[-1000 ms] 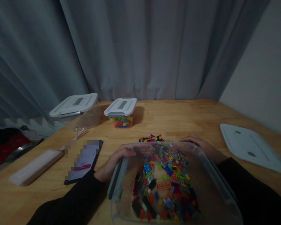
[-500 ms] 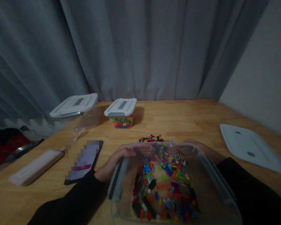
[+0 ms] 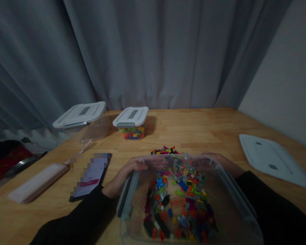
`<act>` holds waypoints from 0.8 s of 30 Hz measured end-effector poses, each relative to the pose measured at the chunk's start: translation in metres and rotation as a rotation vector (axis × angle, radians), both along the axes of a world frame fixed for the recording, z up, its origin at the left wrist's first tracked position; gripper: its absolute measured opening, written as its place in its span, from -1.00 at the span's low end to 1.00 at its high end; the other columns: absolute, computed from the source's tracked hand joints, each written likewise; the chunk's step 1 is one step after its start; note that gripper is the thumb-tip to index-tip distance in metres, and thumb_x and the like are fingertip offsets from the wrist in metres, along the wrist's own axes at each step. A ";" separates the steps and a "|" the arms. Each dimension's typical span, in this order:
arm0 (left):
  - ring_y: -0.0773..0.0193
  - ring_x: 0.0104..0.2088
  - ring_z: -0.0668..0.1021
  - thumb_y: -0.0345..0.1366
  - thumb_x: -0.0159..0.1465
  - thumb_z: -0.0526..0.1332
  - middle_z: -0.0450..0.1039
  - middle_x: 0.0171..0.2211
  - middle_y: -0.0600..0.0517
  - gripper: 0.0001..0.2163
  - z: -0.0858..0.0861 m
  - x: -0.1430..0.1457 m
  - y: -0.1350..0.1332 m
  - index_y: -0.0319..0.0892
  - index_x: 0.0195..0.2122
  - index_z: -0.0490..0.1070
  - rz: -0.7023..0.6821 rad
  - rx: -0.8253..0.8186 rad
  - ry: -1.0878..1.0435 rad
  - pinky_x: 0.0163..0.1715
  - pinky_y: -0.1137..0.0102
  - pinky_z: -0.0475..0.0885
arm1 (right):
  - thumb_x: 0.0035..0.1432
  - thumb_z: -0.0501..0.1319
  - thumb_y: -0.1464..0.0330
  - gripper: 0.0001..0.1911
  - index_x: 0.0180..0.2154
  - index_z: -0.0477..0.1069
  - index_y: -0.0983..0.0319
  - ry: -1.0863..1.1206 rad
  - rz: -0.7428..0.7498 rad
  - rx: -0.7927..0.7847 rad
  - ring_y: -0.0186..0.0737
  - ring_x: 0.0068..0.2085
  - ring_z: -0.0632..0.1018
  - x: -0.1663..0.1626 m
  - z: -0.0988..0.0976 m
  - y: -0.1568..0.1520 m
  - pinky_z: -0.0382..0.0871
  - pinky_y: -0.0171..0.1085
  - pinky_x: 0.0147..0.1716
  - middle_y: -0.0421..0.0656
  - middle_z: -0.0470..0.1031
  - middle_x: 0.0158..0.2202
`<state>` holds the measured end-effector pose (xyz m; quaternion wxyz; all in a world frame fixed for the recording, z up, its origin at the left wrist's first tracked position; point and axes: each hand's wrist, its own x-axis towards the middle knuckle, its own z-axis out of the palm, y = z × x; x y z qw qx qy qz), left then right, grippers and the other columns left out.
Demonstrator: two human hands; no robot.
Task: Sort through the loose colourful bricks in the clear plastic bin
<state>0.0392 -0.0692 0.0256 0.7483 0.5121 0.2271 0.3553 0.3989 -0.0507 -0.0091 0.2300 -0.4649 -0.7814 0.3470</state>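
A large clear plastic storage box with no lid on it stands right in front of me, with many small coloured toy building bricks showing through it. My left hand grips the box at its far left corner, the fingers reaching along the far wall. At the far right corner, my right hand holds it too, most of its fingers hidden behind the wall. Just beyond the far rim lies a pile of loose bricks on the table, partly covered by the box.
A white lid lies at the right. A lidded box of bricks and a larger lidded clear box stand at the back left. A phone-like screen device and a pale oblong case with a cord lie left on the wooden table.
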 end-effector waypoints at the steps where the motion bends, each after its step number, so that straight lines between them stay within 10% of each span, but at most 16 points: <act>1: -0.11 0.24 0.43 -0.41 0.20 0.07 0.52 0.13 -0.10 -0.53 0.000 0.000 0.000 -0.25 0.13 0.50 -0.002 0.003 0.002 0.28 0.08 0.23 | 0.19 0.29 0.08 -0.63 -0.09 0.59 0.18 -0.006 -0.009 -0.001 -0.08 -0.12 0.62 -0.001 0.000 0.000 0.50 -0.13 -0.07 -0.07 0.60 -0.13; 24: -0.12 0.23 0.43 -0.41 0.19 0.06 0.52 0.13 -0.13 -0.52 -0.005 -0.001 0.002 -0.27 0.11 0.52 0.012 0.020 -0.002 0.29 0.06 0.21 | 0.21 0.28 0.09 -0.63 -0.07 0.58 0.18 0.027 -0.052 0.062 -0.06 -0.11 0.61 -0.001 0.004 -0.002 0.48 -0.12 -0.06 -0.07 0.62 -0.12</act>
